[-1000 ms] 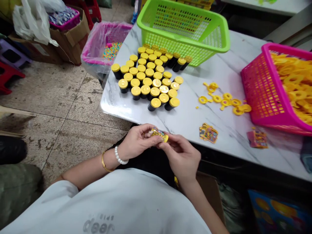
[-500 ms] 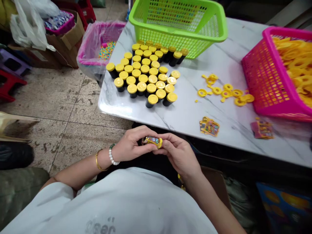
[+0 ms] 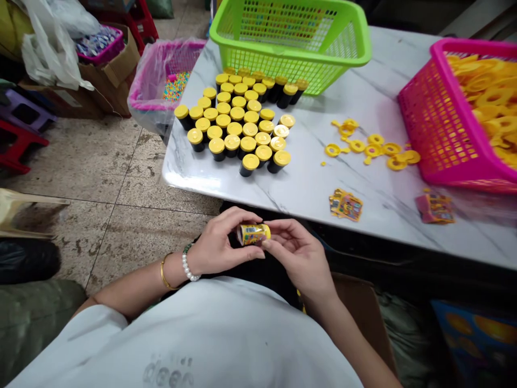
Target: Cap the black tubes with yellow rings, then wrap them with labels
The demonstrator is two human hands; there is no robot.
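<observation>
- One tube lies on its side between the left hand and the right hand, in front of the table; its yellow cap is pointing to 3 o'clock.
- The left hand is half closed around the tube, with fingers above and thumb below.
- The right hand is loosely curled; its thumb and fingertip hold the cap end.
- From the tube, black bottles stand near 12 o'clock, before the green basket.
- Yellow rings lie at 2 o'clock, beside the pink basket.
- Labels lie between 2 and 3 o'clock.
</observation>
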